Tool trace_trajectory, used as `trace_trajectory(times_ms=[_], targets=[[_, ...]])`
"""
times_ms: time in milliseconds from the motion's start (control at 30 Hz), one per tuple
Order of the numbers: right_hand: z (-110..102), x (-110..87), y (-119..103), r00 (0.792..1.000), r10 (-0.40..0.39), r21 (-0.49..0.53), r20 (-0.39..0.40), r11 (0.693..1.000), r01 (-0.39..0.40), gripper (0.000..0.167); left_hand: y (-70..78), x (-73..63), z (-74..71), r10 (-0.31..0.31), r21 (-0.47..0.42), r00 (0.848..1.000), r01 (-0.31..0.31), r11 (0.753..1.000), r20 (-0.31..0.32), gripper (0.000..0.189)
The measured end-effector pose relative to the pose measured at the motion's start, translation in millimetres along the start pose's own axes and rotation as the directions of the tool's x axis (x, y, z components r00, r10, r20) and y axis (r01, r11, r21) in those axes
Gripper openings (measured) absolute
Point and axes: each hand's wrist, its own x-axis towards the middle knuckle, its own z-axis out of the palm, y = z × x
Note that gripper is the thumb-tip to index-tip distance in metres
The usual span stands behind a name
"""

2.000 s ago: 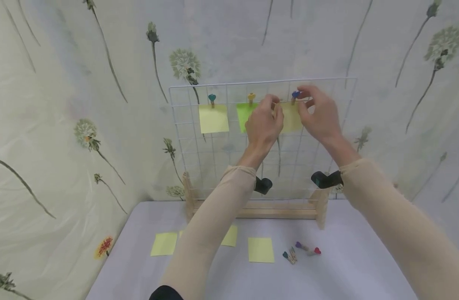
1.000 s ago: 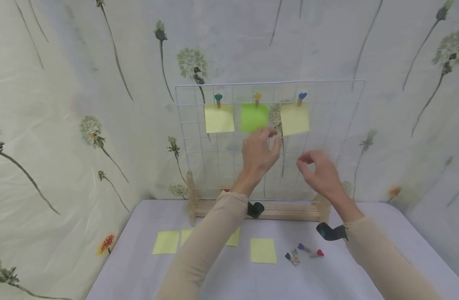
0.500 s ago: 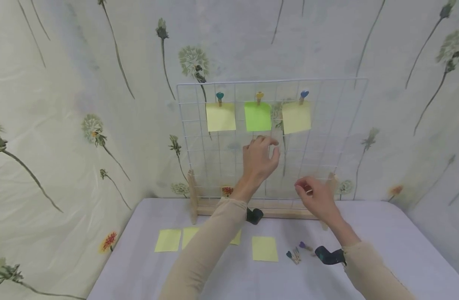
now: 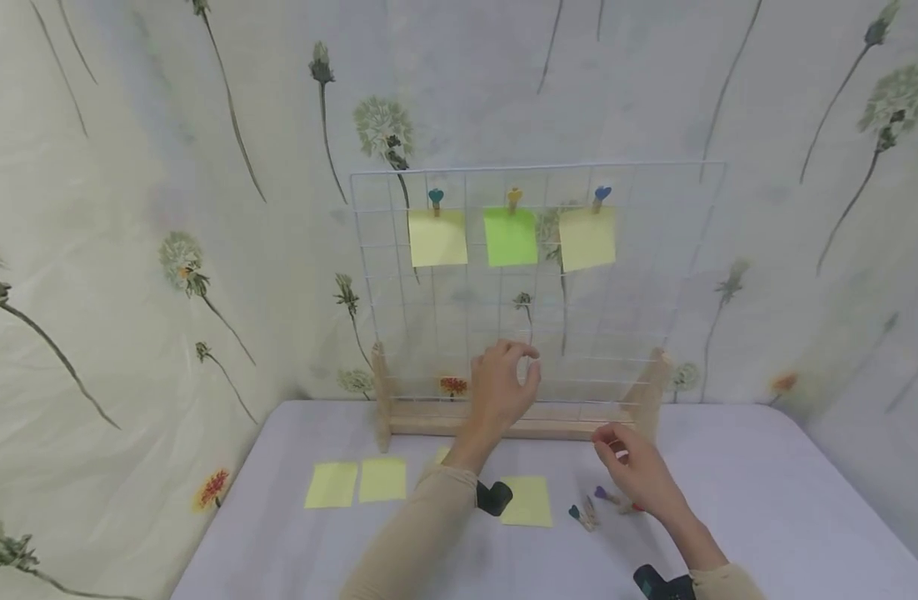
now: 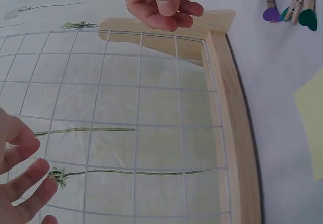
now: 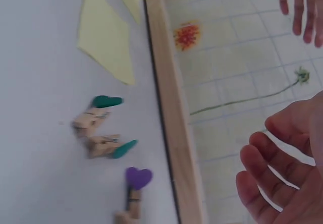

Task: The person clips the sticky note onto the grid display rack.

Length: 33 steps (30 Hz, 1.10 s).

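Observation:
My left hand [image 4: 501,383], fingers loosely bent and holding nothing, hovers before the lower part of a white wire grid [image 4: 466,317]. My right hand [image 4: 639,471], also holding nothing, hangs lower, just above heart-topped clothespins. A purple-heart clothespin [image 6: 137,179] and green-heart clothespins [image 6: 101,146] lie there; a red heart is mostly hidden by that hand. Three sticky notes hang from the grid: a yellow note [image 4: 438,239] under a teal-heart clothespin [image 4: 436,198], a green note [image 4: 511,237] under a yellow-heart clothespin [image 4: 515,198], and a pale yellow note [image 4: 588,240] under a blue-heart clothespin [image 4: 601,197].
Several yellow notes lie on the white-covered table, among them a left note [image 4: 331,485], a neighbouring note [image 4: 384,479] and a note [image 4: 530,502] partly behind the left wrist camera. A wooden stand [image 4: 556,429] bears the grid. Flower-patterned cloth [image 4: 227,292] hangs behind.
Two seconds ago both hands were at the pale yellow note and its blue-heart clothespin. They have let go and come down, the right hand lower, toward the clothespins. The note stays hanging.

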Motion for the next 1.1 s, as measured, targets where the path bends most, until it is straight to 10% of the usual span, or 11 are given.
trace_trajectory(times_ms=[633, 1100], targets=[[29, -29.1, 20, 0.978, 0.182, 0.046, 0.100, 0.981, -0.187, 0.016, -32.5, -76.8, 21.9, -0.033, -0.038, 0.996, 0.037, 0.999, 0.087, 0.016], [40, -52.8, 34, 0.967, 0.236, 0.105, 0.092, 0.964, -0.245, 0.020, -70.3, -127.7, 30.2, -0.219, -0.096, 0.960, 0.238, 0.967, 0.173, 0.018]])
